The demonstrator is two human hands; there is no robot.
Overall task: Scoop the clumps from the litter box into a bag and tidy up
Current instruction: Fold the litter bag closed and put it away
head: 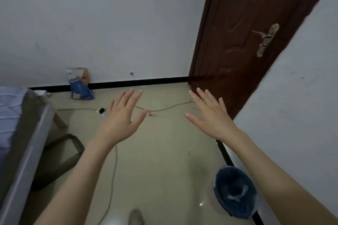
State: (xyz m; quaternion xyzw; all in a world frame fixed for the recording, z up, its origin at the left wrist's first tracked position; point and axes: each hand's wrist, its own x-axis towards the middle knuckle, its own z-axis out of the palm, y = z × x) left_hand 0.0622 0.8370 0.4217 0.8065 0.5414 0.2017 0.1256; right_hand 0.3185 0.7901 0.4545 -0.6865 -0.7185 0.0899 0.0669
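Note:
My left hand [121, 117] and my right hand [210, 115] are stretched out in front of me over the beige floor, palms down, fingers spread, holding nothing. A blue and white bag [80, 86] leans against the far wall at the skirting. A bin lined with a dark blue bag [235, 191] stands on the floor at the lower right, next to the wall, with a knotted scrap of plastic inside. A dark, rounded tray-like object [60, 159] pokes out from under the bed at the left; I cannot tell whether it is the litter box.
A bed with a pale frame [23, 160] fills the left edge. A dark brown door [247, 42] with a brass handle stands at the right. A thin cable [164, 108] and a plug block [101, 111] lie across the floor. A shoe tip [135, 216] shows at the bottom.

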